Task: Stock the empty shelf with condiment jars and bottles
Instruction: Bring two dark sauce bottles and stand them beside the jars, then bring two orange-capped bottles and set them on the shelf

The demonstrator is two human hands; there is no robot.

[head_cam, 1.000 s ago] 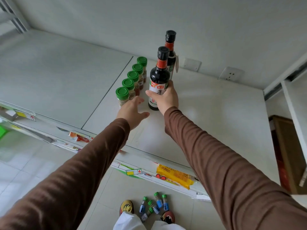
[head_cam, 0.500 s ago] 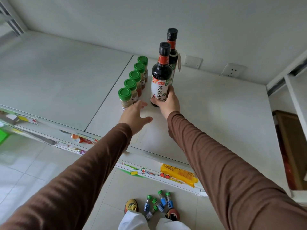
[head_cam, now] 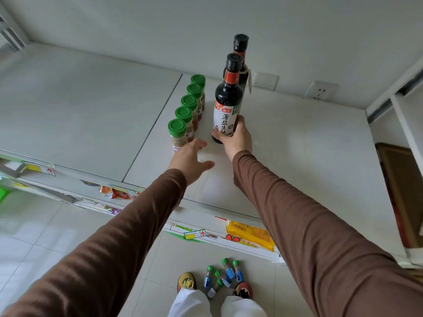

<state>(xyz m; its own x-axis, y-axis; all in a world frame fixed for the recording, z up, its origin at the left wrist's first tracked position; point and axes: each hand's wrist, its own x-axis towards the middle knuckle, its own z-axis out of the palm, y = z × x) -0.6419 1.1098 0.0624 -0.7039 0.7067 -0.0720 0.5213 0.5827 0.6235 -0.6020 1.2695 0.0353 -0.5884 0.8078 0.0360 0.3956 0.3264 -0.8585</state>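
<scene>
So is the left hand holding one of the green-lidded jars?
No, the left hand is open and empty beside the nearest jar, while the right hand grips the front bottle.

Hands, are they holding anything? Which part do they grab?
The right hand grips the front soy sauce bottle around its lower body, near the base, on the shelf. The left hand is open and holds nothing.

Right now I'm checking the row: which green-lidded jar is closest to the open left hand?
The front jar, nearest the shelf edge; the left hand almost touches it.
</scene>
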